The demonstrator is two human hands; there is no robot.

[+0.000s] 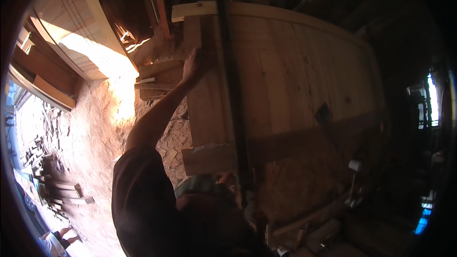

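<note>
A long dark metal bar clamp (231,76) runs across a large wooden panel (285,71), close to its left end. My left arm reaches up from the lower edge. My left hand (193,68) is bent over the wooden board (202,100) at the panel's left side, its fingers curled and partly lost in shadow. Low in the view, my right hand (255,216) is closed at the near end of the clamp; deep shade hides most of its fingers. A dark flat piece (323,113) rests on the panel.
Another wooden panel (71,14) stands at the upper left, partly sunlit. Wood offcuts (154,85) lie on the dusty ground beyond my left arm. More scraps (66,192) are scattered at the lower left, where a person (54,243) is partly visible. Timber (309,221) lies at the lower right.
</note>
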